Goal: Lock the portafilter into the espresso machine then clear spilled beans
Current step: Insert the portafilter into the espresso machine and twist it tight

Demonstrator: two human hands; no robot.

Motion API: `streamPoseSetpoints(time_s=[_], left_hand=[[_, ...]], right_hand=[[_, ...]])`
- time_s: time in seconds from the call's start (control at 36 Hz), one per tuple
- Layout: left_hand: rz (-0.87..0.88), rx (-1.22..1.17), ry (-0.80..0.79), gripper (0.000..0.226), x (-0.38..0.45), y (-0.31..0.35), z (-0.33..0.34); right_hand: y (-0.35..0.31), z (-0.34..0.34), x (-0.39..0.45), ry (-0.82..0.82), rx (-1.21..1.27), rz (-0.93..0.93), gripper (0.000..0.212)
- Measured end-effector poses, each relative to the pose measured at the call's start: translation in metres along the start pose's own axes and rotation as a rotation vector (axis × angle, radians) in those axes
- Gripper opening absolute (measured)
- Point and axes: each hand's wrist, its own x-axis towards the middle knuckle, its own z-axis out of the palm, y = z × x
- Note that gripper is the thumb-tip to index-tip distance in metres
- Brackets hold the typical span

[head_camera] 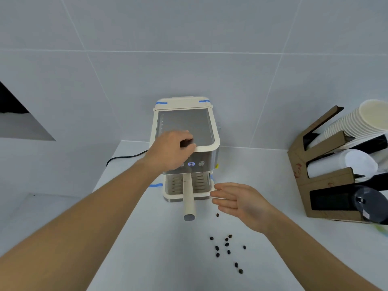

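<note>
A cream and steel espresso machine (199, 131) stands at the back of the white counter. Its portafilter sits under the front panel, and the cream handle (189, 198) points straight toward me. My left hand (172, 152) rests on the machine's top front-left edge, fingers curled over the rim. Just right of the handle, my right hand (237, 202) hovers open and flat with fingers spread, holding nothing. Several dark coffee beans (227, 248) lie scattered on the counter in front of the machine, below my right hand; one bean (217, 215) lies near my fingertips.
A cardboard rack (327, 181) at the right holds stacked paper cups (357, 122), white lids and black lids. A black power cord (126, 157) runs left behind the machine. Blue tape marks the counter by the machine's left foot. The counter edge drops off at left.
</note>
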Motion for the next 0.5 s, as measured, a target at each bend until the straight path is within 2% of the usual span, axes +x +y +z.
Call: streamPoseSetpoints(time_s=[0.31, 0.39, 0.5], left_hand=[[-0.258, -0.638, 0.136, 0.013, -0.094, 0.03, 0.015], [-0.38, -0.828, 0.145, 0.016, -0.119, 0.032, 0.034], [-0.56, -0.949, 0.139, 0.02, -0.153, 0.031, 0.06]], right_hand=[[-0.007, -0.039, -0.026, 0.003, 0.074, -0.052, 0.025], [-0.003, -0.049, -0.029, 0.016, 0.082, -0.044, 0.026], [0.006, -0.06, -0.035, 0.039, 0.081, -0.022, 0.026]])
